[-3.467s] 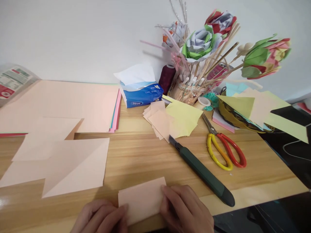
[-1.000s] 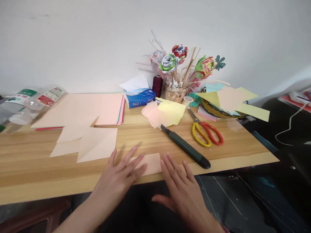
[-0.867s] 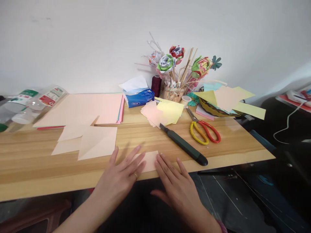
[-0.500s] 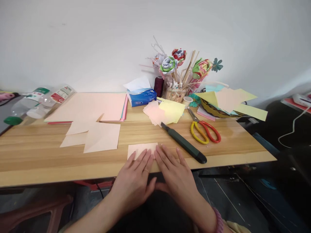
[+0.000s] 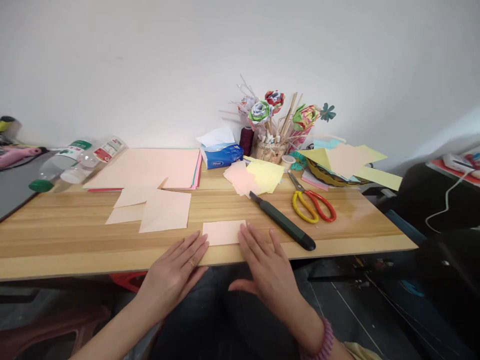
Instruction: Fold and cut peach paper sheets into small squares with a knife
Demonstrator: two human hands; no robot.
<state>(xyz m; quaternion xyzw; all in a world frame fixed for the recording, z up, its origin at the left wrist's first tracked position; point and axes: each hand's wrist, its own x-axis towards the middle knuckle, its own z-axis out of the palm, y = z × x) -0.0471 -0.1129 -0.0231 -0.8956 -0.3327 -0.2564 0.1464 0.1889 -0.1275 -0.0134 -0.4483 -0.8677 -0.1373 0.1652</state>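
A small pale pink paper rectangle (image 5: 224,233) lies flat near the front edge of the wooden table. My right hand (image 5: 268,265) rests on its right end, fingers stretched out and thumb spread to the left. At the paper's left end is my left hand (image 5: 174,270), laid flat with fingers extended, their tips at the paper's lower left corner. Neither hand grips anything. Left of them are several loose pale pink squares (image 5: 165,212), partly overlapping. A dark green utility knife (image 5: 283,222) lies to the right of the paper, blade pointing up and left.
Scissors (image 5: 313,205) with yellow and red handles lie right of the knife. Behind are yellow sheets (image 5: 268,175), a blue tissue pack (image 5: 223,156), paper flowers (image 5: 260,111) and a basket of paper (image 5: 330,175). A paper stack (image 5: 146,167) and plastic bottles (image 5: 63,162) stand left.
My left hand has slid left along the paper to its left end, uncovering the middle. My right hand stays on the right end, its thumb now apart from the left. The view has shifted slightly.
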